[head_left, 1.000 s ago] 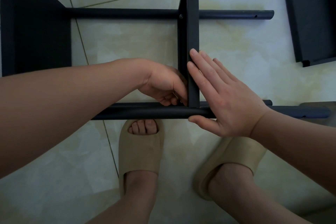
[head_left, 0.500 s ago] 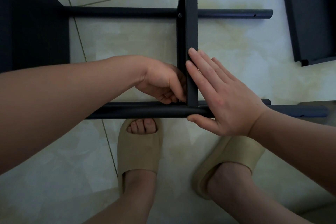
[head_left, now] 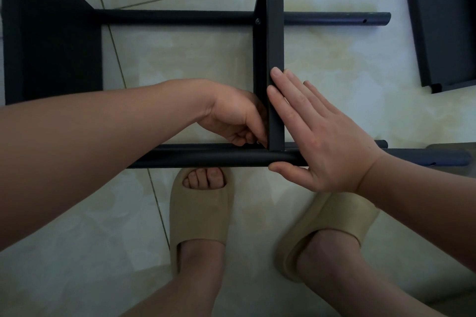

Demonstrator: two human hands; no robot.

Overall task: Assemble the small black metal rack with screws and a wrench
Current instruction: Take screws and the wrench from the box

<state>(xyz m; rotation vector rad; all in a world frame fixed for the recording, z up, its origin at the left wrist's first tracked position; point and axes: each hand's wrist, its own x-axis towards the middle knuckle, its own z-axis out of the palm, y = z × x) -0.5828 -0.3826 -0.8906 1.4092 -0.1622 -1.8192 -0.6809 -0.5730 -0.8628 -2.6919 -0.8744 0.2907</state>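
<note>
The black rack (head_left: 275, 33) lies on the tiled floor, its upright shelf panel meeting the near black tube (head_left: 206, 158) at a corner joint. My left hand (head_left: 237, 121) reaches in from the left. Its curled fingertips pinch a small screw (head_left: 258, 142), seen only as a glint, right at that joint. My right hand (head_left: 316, 136) lies flat against the panel's right side with straight fingers. Its thumb sits under the near tube. A fitted screw (head_left: 257, 21) shows where the panel meets the far tube (head_left: 180, 17). No wrench is visible.
A loose black shelf panel (head_left: 443, 31) lies on the floor at the upper right. The rack's dark side panel (head_left: 51, 46) fills the upper left. My two feet in beige slippers (head_left: 201, 213) stand just below the near tube.
Both hands stay at the same joint. My left fingers have shifted slightly against the panel's lower corner; the right hand has not moved.
</note>
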